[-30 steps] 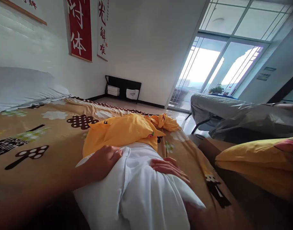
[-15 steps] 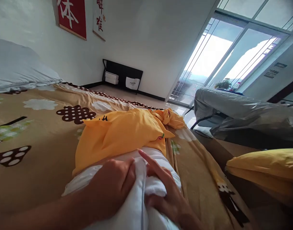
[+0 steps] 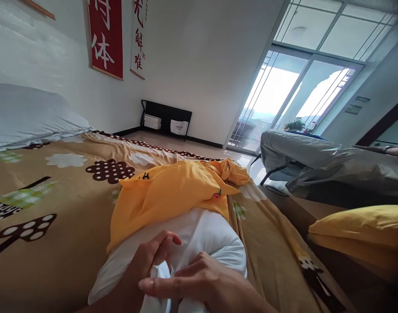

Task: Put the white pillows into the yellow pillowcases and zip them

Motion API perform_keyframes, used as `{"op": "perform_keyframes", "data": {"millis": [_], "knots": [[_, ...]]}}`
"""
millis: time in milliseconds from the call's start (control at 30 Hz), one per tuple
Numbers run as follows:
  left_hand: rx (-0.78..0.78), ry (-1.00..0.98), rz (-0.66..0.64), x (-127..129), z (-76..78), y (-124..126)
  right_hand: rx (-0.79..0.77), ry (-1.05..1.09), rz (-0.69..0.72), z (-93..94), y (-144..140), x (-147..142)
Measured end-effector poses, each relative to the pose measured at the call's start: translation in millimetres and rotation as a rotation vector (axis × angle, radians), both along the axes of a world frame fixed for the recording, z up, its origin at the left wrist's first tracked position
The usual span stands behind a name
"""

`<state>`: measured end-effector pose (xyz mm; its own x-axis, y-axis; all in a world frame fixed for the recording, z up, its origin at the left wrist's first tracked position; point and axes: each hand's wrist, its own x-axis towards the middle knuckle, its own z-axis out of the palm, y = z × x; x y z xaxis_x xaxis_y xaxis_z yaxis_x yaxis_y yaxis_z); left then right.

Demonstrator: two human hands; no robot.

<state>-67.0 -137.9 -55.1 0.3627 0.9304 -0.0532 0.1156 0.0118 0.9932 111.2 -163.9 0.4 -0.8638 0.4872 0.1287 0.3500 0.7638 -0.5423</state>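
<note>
A white pillow (image 3: 212,230) lies lengthwise on the bed, its far part inside an orange pillowcase (image 3: 173,195) and its near end bare. My left hand (image 3: 147,263) is closed on a pinched fold of white cloth at the near end, index finger bent over the top. Beside it, my right hand (image 3: 208,280) is curled over the pillow, with one finger stretched left across that fold. Its other fingertips are partly hidden. The pillowcase's far end is bunched up, and small printed marks show near its corners.
Under the pillow spreads a patterned brown bedsheet (image 3: 78,226); a pale pillow (image 3: 29,113) rests at left. To the right are a yellow cushion (image 3: 362,226) and a plastic-covered piece of furniture (image 3: 303,145). Another person's arm (image 3: 396,151) shows at the right edge. A black rack (image 3: 166,114) stands by the wall.
The raised white ridge between my hands has dropped, and more of the pillow's top shows. My hands have come lower and nearer, the right one crossing leftward. The view has tilted up.
</note>
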Motion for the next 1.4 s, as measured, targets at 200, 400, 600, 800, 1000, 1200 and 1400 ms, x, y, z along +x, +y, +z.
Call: {"op": "perform_keyframes", "data": {"millis": [200,400,600,800,1000,1200,1400], "knots": [[0.092,0.110,0.035,-6.1,17.2,-9.6,-0.088,-0.121,0.025,10.7,0.0,-6.5],[0.332,0.396,-0.283,-14.0,47.9,-25.4,0.001,-0.139,0.018,-5.4,-7.3,5.8],[1.063,1.137,-0.280,16.7,80.9,37.6,-0.009,-0.110,-0.163,1.1,-0.8,2.4],[1.264,1.282,-0.150,47.0,72.3,108.3,-0.119,-0.186,-0.108,-3.1,11.6,0.0],[0.968,1.115,0.058,8.5,91.0,127.2,-0.232,-0.142,-0.203,-8.0,7.8,11.7],[0.677,0.976,0.202,-18.1,94.4,141.6,-0.293,-0.008,-0.215,-8.9,9.6,17.5],[1.339,1.056,0.182,-0.8,57.2,101.4,-0.347,0.065,-0.420,-6.8,11.4,39.8]]}}
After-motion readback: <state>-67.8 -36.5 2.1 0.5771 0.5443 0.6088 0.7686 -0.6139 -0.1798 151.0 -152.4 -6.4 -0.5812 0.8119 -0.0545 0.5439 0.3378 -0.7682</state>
